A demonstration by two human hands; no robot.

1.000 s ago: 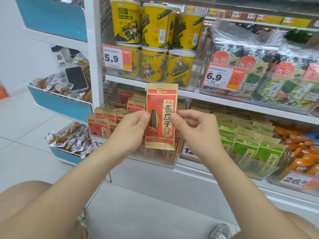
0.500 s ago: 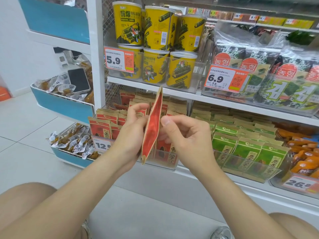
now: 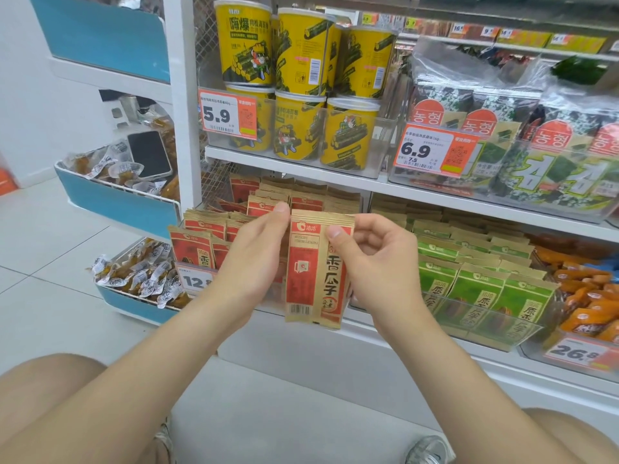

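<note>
A red and brown packet of sunflower seeds (image 3: 315,276) hangs upright in front of the lower shelf, its back with the barcode facing me. My left hand (image 3: 254,252) touches its left edge, fingers fairly straight, fingertips at the top left corner. My right hand (image 3: 371,259) pinches the packet's upper right part between thumb and curled fingers. More of the same red packets (image 3: 234,216) stand in a clear bin behind my left hand.
Green packets (image 3: 475,283) fill the bin to the right, orange snacks (image 3: 589,296) beyond. Yellow seaweed tubs (image 3: 301,92) and seaweed bags (image 3: 522,145) sit on the shelf above. Left, blue bins hold wrapped snacks (image 3: 140,276) and a phone (image 3: 149,154). My knees are at the bottom.
The packet has been turned round about its upright axis: front facing me a second ago, edge-on half a second ago, back side facing me now. Both hands stayed on it.
</note>
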